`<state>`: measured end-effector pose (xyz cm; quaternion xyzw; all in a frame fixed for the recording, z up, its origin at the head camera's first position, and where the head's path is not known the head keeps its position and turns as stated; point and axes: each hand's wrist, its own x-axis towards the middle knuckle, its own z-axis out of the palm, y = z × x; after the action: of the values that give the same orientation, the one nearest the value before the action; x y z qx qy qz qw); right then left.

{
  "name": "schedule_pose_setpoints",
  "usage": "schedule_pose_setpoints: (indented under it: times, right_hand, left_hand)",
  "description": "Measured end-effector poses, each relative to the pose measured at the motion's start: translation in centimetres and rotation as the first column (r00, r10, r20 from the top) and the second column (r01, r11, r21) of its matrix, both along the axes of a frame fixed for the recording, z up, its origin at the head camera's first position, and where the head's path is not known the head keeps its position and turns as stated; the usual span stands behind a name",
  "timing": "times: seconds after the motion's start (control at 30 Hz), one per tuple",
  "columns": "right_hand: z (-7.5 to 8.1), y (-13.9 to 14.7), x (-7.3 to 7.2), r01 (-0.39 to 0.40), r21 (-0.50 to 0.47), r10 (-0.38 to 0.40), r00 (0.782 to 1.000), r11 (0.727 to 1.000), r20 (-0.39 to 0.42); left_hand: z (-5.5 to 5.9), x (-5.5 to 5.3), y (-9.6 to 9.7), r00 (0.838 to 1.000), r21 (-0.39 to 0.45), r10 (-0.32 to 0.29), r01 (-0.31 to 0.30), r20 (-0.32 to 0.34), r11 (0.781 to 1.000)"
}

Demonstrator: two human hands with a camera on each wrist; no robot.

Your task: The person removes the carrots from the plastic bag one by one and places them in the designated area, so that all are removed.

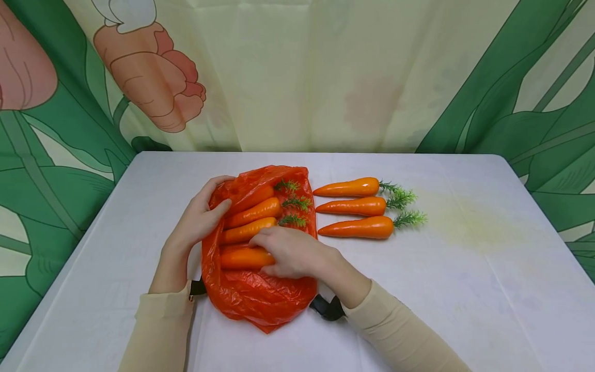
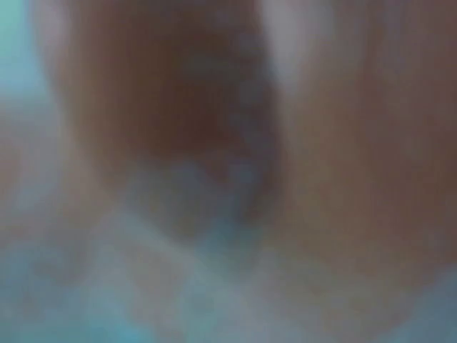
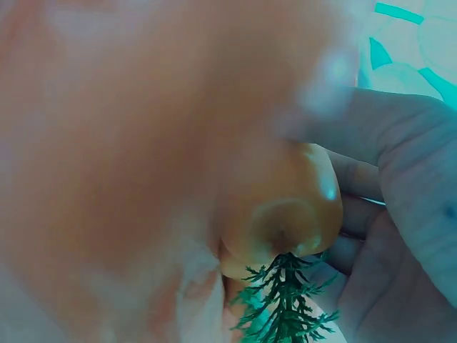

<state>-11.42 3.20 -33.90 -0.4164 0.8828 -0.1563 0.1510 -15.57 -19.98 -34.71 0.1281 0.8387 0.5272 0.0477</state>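
In the head view, your left hand pinches the red bag at its ten o'clock; your right hand grips a carrot inside. Left wrist: blurred. Right wrist: the carrot's leaves point toward six o'clock.

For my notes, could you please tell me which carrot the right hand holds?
The carrot nearest the person in the red bag; the right hand grips only that one.

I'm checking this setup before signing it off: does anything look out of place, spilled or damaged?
Yes: a faint yellowish patch discolours the white tablecloth, right of the three loose carrots, possibly a stain. Otherwise nothing stands out; the red bag is just crumpled.
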Motion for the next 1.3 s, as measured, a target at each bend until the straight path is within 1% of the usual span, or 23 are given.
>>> schedule_pose_setpoints:
  times: [0.3,0.57,0.9,1.1,1.3]
  right_hand:
    - [0.9,0.8,-0.2,0.019,-0.013,-0.019,1.0,1.0,-0.023]
    - [1.6,1.2,-0.2,0.054,-0.023,-0.054,0.999,0.998,0.006]
    - [2.1,1.4,0.0,0.047,-0.04,-0.047,0.999,0.998,0.0]
    - [2.5,1.7,-0.1,0.046,-0.045,-0.047,0.999,0.998,-0.016]
    - [2.8,2.0,-0.2,0.054,-0.064,-0.056,0.998,0.996,-0.024]
  left_hand:
    - [0.0,0.0,-0.1,1.0,0.003,0.004,-0.004,0.011,1.0]
    - [0.1,0.1,-0.1,1.0,0.0,0.009,-0.009,0.017,1.0]
    - [0.2,0.1,-0.1,1.0,-0.007,0.008,-0.008,0.019,1.0]
    - [0.3,0.1,-0.2,1.0,0.001,0.01,-0.01,0.027,1.0]
    - [0.3,0.0,-0.2,1.0,0.005,0.007,-0.007,0.02,1.0]
